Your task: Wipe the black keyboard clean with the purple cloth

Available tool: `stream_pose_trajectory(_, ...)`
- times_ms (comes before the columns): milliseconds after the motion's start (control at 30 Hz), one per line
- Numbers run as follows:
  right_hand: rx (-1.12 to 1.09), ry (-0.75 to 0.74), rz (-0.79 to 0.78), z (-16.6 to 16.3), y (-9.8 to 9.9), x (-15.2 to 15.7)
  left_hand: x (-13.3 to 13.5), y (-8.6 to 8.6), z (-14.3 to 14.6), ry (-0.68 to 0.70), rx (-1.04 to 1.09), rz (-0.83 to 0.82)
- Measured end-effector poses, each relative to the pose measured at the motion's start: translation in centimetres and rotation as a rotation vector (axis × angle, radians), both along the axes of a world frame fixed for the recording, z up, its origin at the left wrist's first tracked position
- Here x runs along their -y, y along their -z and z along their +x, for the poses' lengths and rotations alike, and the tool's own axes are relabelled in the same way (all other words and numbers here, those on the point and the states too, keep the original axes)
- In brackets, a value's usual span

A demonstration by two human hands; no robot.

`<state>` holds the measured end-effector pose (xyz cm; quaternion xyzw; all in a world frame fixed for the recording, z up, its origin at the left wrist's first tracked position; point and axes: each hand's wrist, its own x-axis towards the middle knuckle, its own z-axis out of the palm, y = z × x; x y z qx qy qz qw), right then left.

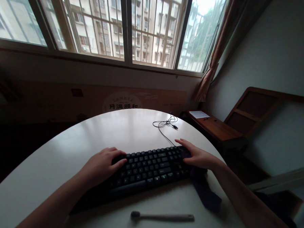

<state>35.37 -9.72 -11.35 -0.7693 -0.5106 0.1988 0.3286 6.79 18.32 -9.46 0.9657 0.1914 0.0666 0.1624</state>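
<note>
A black keyboard lies at a slant across the white round table. My left hand grips its left end, thumb over the keys and fingers at the far edge. Over the right end, my right hand presses a dark purple cloth onto the keys. One part of this cloth shows under the fingers, and a long tail hangs over the near edge onto the table. Closer to me lies a grey toothbrush with dark bristles pointing left.
The keyboard's cable is coiled beyond it, with its USB plug on the white table. To the right stands a wooden bench with a paper sheet on it. Barred windows and a large printed carton are behind the table.
</note>
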Motion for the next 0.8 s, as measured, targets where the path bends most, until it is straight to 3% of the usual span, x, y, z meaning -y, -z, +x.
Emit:
stream_pose_trajectory(400,-0.025,-0.178,-0.164,1.0,-2.1,2.7,0.0,-0.2,0.1,-0.002,0.0,0.012)
stream_pose_trajectory(633,0.044,-0.037,-0.092,2.1,-2.0,5.1,-0.1,-0.2,0.1,-0.001,-0.007,0.016)
stream_pose_trajectory(800,0.101,-0.017,-0.013,1.9,-2.1,5.3,-0.1,-0.2,0.1,0.005,0.0,0.002)
